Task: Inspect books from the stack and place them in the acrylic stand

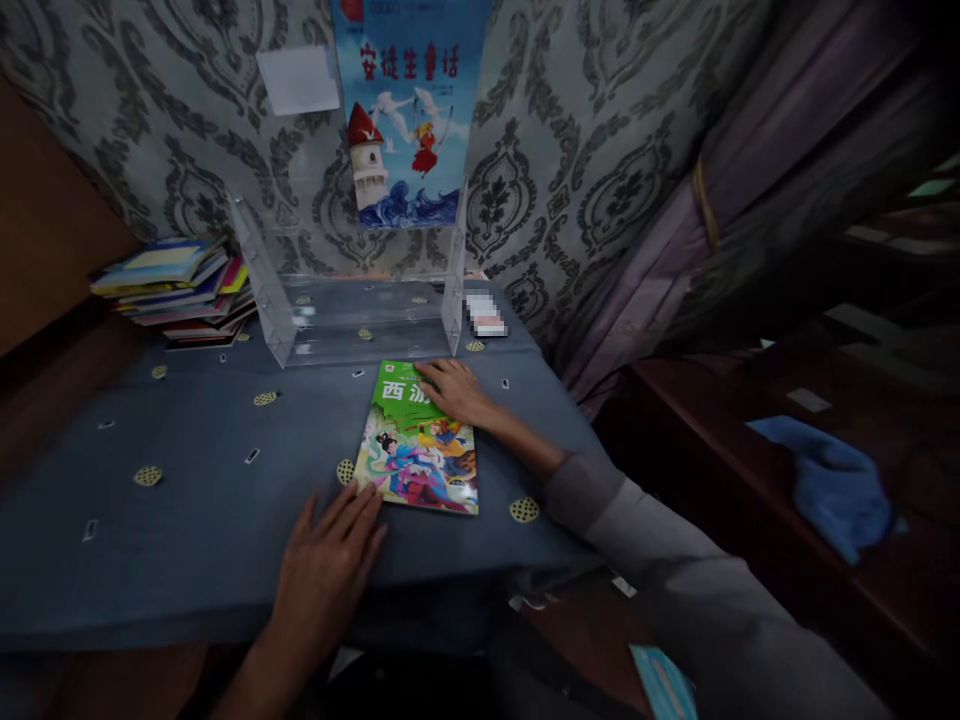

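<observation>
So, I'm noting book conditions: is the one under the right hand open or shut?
Shut: the book lies flat, its illustrated front cover facing up.

The left grip (328, 552) lies palm down, fingers extended, fingertips at the near left corner of the book (416, 468), bare forearm (259, 668) nearer than it. The right grip (454, 392) rests over the book's far right corner, wrist bare, grey-sleeved arm (667, 555) slanting in from its right.

Tablecloth (199, 430) left of the book (420, 450) leaves room to pass, while the transparent rack (360, 312) blocks the way behind.
</observation>
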A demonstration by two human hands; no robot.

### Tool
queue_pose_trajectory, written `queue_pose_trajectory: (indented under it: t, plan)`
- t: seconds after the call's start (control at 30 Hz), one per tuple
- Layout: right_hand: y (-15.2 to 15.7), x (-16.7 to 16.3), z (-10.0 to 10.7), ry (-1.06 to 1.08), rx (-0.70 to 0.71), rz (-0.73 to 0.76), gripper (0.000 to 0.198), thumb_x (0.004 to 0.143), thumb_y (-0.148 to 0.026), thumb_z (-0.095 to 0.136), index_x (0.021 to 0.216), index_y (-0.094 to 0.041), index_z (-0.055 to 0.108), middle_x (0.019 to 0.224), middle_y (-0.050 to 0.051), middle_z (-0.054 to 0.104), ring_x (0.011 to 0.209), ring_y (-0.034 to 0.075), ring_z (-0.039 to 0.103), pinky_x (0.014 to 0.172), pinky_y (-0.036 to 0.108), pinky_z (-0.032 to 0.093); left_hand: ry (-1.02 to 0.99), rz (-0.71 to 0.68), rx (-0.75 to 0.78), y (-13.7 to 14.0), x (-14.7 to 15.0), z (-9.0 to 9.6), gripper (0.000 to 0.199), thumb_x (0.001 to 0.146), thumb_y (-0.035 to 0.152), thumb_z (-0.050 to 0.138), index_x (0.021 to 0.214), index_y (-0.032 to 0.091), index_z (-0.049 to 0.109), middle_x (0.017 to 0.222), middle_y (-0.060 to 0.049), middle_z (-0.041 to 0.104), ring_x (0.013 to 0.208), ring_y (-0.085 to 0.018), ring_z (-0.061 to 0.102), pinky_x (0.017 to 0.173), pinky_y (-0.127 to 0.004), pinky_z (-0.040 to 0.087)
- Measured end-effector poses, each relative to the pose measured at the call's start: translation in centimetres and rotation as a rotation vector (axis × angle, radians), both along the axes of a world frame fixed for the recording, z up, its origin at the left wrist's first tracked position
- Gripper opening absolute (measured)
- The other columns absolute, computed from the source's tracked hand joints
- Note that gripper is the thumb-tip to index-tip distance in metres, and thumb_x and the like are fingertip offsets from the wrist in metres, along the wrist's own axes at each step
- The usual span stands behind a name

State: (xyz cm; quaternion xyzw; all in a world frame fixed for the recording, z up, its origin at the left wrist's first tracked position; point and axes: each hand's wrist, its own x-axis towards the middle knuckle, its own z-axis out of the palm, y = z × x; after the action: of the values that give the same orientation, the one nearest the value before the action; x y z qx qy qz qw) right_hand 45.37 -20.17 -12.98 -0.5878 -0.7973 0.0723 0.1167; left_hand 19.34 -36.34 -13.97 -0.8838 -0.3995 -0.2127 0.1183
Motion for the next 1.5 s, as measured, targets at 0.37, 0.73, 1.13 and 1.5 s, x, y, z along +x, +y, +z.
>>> queue_pose_trajectory:
  t: [0.37,0.73,1.13,1.5]
  plan:
    - [-3.8,5.3,-0.5,0.461,-0.075,-0.176,0.039,0.100,-0.022,0.039,0.124,-0.014,0.068,0.123,0.012,0.073,0.110,0.024,0.068,0.096,0.037,0.051,0.169,0.094,-0.087,2.9,0.0,3.2,0.048,0.104,0.048,0.033,0.107,0.014,0.067,0.109,-0.018,0.075,0.108,-0.038,0.070,0.097,-0.061,0.046]
    - [-6.7,6.2,-0.8,1.105,-0.371,-0.087,0.036,0.100,-0.040,0.052,0.122,-0.016,0.066,0.104,0.010,0.077,0.092,0.020,0.073,0.078,0.032,0.061,0.461,0.276,-0.272,8.6,-0.1,5.8,0.040,0.099,0.045,0.045,0.114,0.012,0.061,0.114,-0.022,0.072,0.098,-0.037,0.072,0.099,-0.056,0.044]
    - [-7.8,4.2,-1.8,1.113,-0.327,0.050,0.031,0.095,-0.039,0.056,0.104,-0.013,0.070,0.081,0.005,0.072,0.063,0.012,0.067,0.054,0.020,0.051,0.159,-0.170,-0.202,5.9,6.6,3.1,0.041,0.098,0.048,0.054,0.124,0.017,0.063,0.127,-0.012,0.068,0.119,-0.029,0.061,0.101,-0.044,0.046]
    - [-11.7,2.8,-1.1,1.000,-0.162,0.046,0.032,0.092,-0.036,0.051,0.099,-0.014,0.073,0.064,-0.001,0.062,0.051,0.010,0.056,0.053,0.022,0.045,0.143,-0.204,-0.041,4.9,7.7,1.1,0.032,0.101,0.033,0.051,0.124,0.015,0.065,0.122,-0.013,0.070,0.114,-0.029,0.062,0.095,-0.043,0.048]
